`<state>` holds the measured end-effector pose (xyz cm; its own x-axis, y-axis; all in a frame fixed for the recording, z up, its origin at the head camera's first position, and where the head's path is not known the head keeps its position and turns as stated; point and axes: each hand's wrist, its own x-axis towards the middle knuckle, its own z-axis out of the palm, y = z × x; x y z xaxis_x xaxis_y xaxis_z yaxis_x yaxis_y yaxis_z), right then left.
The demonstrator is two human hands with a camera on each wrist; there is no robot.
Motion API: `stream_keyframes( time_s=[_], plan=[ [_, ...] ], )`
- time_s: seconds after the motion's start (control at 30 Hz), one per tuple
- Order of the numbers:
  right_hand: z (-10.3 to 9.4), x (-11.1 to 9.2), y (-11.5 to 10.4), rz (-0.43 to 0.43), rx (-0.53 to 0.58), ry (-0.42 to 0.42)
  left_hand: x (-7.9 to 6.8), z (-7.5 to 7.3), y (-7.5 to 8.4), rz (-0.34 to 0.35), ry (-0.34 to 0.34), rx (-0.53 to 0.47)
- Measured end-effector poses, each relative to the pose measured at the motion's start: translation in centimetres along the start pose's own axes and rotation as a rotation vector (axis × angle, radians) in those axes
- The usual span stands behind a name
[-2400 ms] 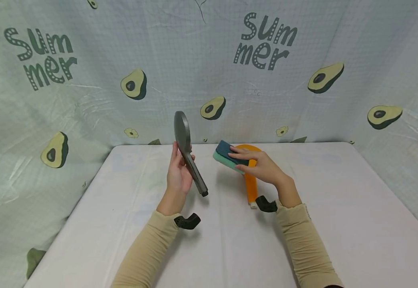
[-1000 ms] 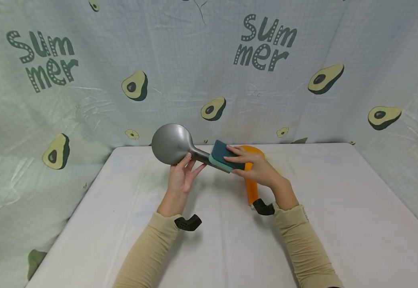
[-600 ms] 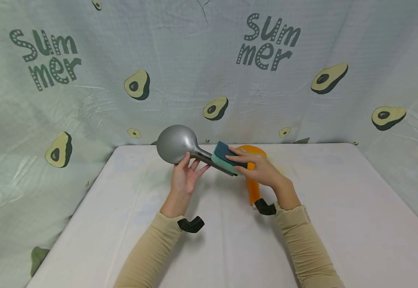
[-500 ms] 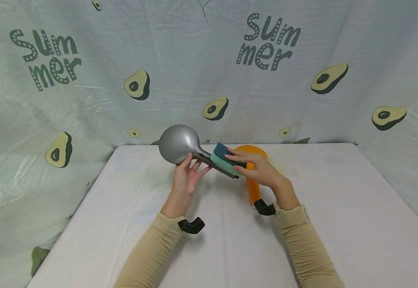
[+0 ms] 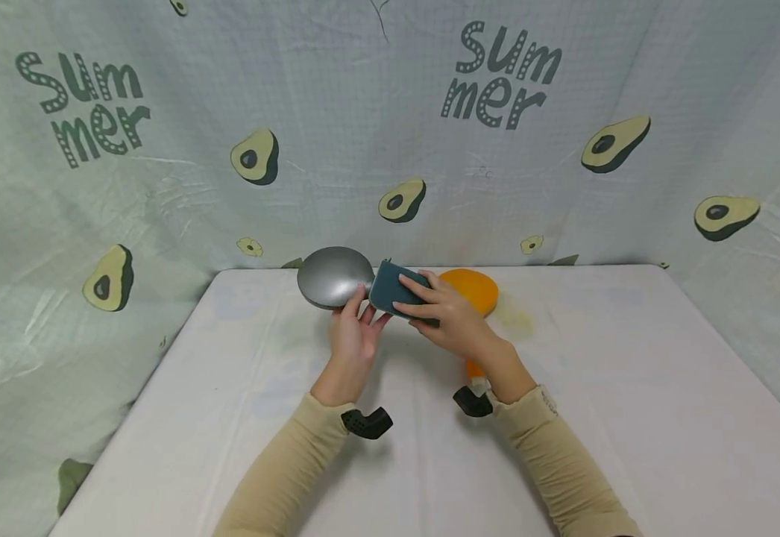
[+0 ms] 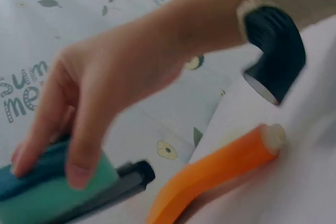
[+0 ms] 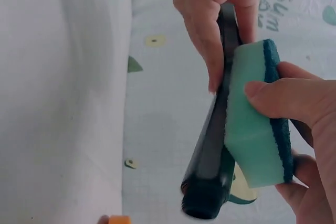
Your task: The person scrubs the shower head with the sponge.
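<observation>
My left hand (image 5: pixel 353 341) holds a grey shower head (image 5: pixel 335 277) near its neck, above the table, its smooth rounded back showing in the head view. In my right hand (image 5: pixel 458 319) is a two-layer sponge (image 5: pixel 390 289), dark blue-green on one side and mint green on the other. The right wrist view shows the mint side lying along the dark handle (image 7: pixel 212 145), thumb on the foam and fingers behind. From above, the sponge and right hand hide most of that handle. The left wrist view shows the handle's end beneath the sponge.
An orange object (image 5: pixel 472 287) shaped like a shower head lies on the white-covered table (image 5: pixel 417 462) behind my right hand, its handle end pale. A hanging sheet (image 5: pixel 336 149) printed with avocados rises behind the table. Black curved pieces (image 5: pixel 367 424) stick out at both wrists.
The shower head turned from edge-on to show its rounded back, then tilted flatter. The sponge came onto its handle and has slid left toward the neck, the right hand moving with it.
</observation>
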<state>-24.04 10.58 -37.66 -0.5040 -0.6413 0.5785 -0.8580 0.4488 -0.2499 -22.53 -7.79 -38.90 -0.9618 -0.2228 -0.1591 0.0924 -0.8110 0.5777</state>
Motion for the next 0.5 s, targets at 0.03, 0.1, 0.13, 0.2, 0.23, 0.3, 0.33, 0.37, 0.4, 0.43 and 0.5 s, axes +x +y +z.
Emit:
stream_keyframes(
  time_s=[0.03,0.1,0.13,0.2,0.23,0.3,0.33,0.37,0.4,0.43,0.5],
  plan=[
    [-0.1,0.0,0.0,0.01,-0.002,-0.023,0.1,0.1,0.1,0.015,0.032,-0.018],
    [-0.3,-0.1,0.0,0.035,0.016,-0.059,0.2,0.1,0.2,0.044,0.095,-0.039],
    [-0.5,-0.2,0.1,0.05,0.029,-0.073,0.2,0.1,0.3,0.056,0.119,-0.045],
    [-0.7,-0.3,0.2,0.063,0.046,-0.081,0.3,0.0,0.3,0.069,0.149,-0.053],
    [-0.8,-0.4,0.2,0.063,0.046,-0.076,0.3,0.0,0.3,0.073,0.154,-0.055],
    [-0.6,-0.3,0.3,0.04,0.016,-0.049,0.2,0.0,0.2,0.075,0.144,-0.052],
    [-0.4,-0.2,0.3,0.016,-0.008,-0.032,0.1,0.1,0.1,0.074,0.135,-0.051],
    [-0.2,-0.1,0.2,-0.009,-0.036,-0.01,0.1,0.1,0.0,0.072,0.124,-0.046],
    [0.1,0.0,0.1,-0.035,-0.054,0.016,0.0,0.2,-0.1,0.072,0.115,-0.04],
    [0.4,0.1,0.0,-0.055,-0.069,0.04,-0.1,0.2,-0.1,0.073,0.106,-0.033],
    [0.8,0.2,-0.2,-0.077,-0.073,0.077,-0.2,0.4,-0.3,0.08,0.086,-0.019]
  ],
)
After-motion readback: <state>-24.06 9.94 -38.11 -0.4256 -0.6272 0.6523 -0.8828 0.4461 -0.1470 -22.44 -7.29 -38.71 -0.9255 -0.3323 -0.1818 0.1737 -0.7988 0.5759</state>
